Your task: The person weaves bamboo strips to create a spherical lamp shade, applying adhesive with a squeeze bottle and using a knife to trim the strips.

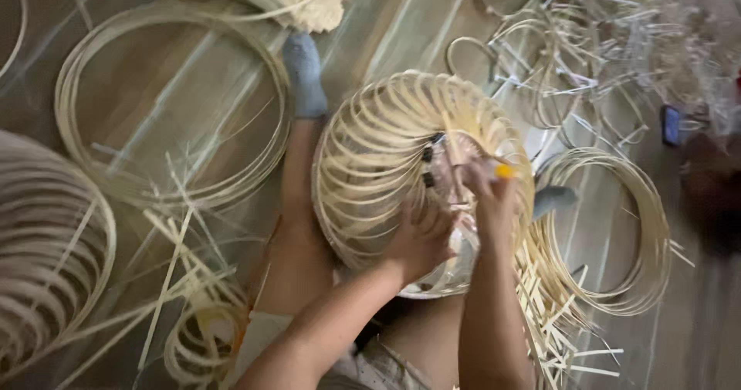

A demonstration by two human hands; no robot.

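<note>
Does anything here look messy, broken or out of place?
Mostly clutter. Loose cut bamboo strips lie scattered on the floor beside the round bamboo frame that both hands work on, the left hand steadying it and the right hand holding a yellow-tipped tool. Nothing looks broken.

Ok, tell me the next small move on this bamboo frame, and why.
Probably press the yellow-tipped tool in the right hand onto the joint by the black clips. The left hand already steadies the round bamboo frame there, and both hands meet at that spot, though blur hides the joint itself.
</note>
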